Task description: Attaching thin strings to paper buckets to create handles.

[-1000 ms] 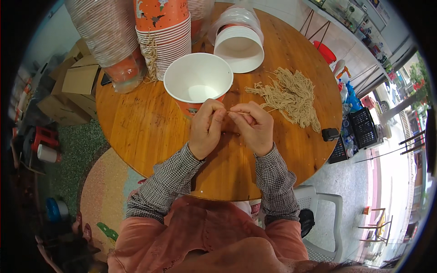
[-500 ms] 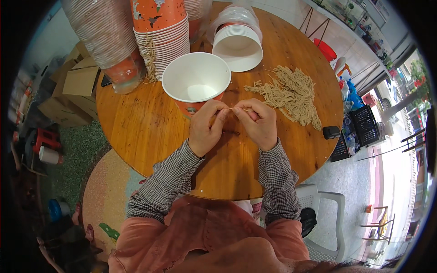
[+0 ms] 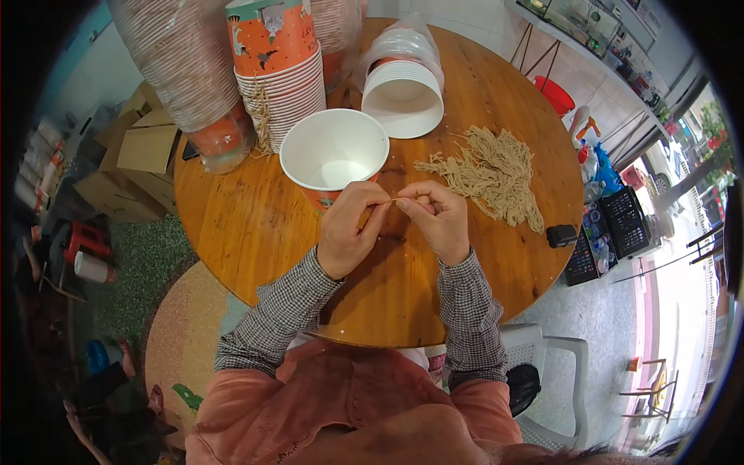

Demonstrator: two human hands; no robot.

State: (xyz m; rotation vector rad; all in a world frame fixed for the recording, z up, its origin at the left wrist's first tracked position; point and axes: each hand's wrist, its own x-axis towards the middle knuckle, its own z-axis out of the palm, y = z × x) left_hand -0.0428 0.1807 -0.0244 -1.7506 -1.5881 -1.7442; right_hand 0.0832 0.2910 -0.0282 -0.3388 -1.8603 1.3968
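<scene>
My left hand (image 3: 347, 232) and my right hand (image 3: 439, 225) meet over the table, thumbs and fingertips pinched close together. Between them runs a short bit of thin tan string (image 3: 394, 199), most of it covered by my fingers. Just beyond my left hand stands an orange paper bucket (image 3: 333, 155), upright, with a white inside and a small hole by its rim. To the right of my right hand lies a loose pile of tan strings (image 3: 504, 174).
Behind the bucket rises a stack of orange buckets (image 3: 280, 105) with strings hanging at its side. A plastic-wrapped stack (image 3: 178, 70) is left of it; another stack (image 3: 403, 101) lies on its side. A small black object (image 3: 561, 235) sits by the round table's (image 3: 256, 232) right edge.
The view has tilted slightly, so the table things appear lower in the picture. Both hands stay pinched together at nearly the same place, with the fingers shifted a little on the string.
</scene>
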